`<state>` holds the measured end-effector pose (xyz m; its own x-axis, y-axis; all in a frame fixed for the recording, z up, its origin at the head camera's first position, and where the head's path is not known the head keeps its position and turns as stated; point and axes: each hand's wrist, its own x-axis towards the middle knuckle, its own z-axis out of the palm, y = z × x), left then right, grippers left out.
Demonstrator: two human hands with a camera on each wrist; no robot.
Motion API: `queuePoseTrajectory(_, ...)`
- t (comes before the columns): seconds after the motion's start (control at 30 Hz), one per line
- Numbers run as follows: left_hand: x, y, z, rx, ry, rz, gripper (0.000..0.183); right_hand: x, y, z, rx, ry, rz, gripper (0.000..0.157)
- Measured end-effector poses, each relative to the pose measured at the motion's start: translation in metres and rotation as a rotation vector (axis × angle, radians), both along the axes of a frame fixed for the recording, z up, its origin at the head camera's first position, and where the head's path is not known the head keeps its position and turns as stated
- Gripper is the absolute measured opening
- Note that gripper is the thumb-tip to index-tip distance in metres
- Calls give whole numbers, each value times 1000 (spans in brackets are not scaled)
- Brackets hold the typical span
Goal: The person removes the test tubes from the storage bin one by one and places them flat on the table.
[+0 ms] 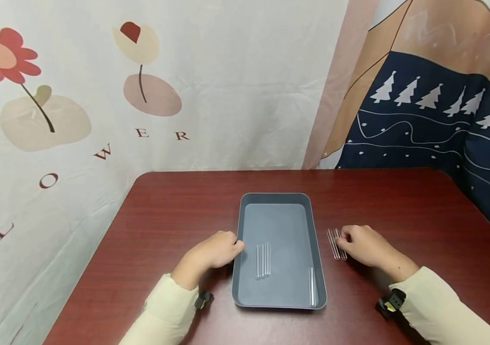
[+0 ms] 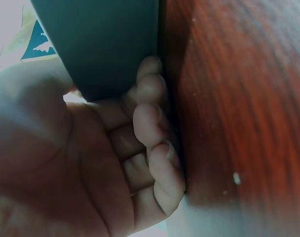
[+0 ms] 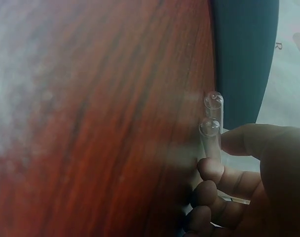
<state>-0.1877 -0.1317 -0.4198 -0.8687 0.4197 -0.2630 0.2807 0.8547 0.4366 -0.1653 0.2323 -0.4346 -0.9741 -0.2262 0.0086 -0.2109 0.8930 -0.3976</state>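
A grey rectangular tray point(image 1: 285, 230) lies on the table. My left hand point(image 1: 216, 250) grips its left side, and the left wrist view shows curled fingers point(image 2: 152, 123) against the tray's outer wall point(image 2: 105, 44). Inside, three clear glass test tubes point(image 1: 263, 261) lie side by side near the middle. More clear tube glass point(image 1: 312, 287) lies along the tray's lower right wall. Right of the tray, my right hand point(image 1: 367, 245) pinches a test tube point(image 3: 210, 140) between thumb and index finger. Another test tube point(image 1: 333, 245) lies right beside it on the table.
The reddish-brown wooden table point(image 1: 176, 206) extends on both sides of the tray. A pale printed cloth point(image 1: 236, 86) hangs behind it, and a dark blue cloth with white trees point(image 1: 422, 120) hangs at the right. Each wrist carries a small black camera point(image 1: 204, 299).
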Motion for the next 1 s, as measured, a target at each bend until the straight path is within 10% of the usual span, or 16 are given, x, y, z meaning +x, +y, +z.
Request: queuePoseTrajectory(1.0, 0, 0, 0, -6, 11, -12, 36, 0, 0, 3, 13, -2, 5, 30)
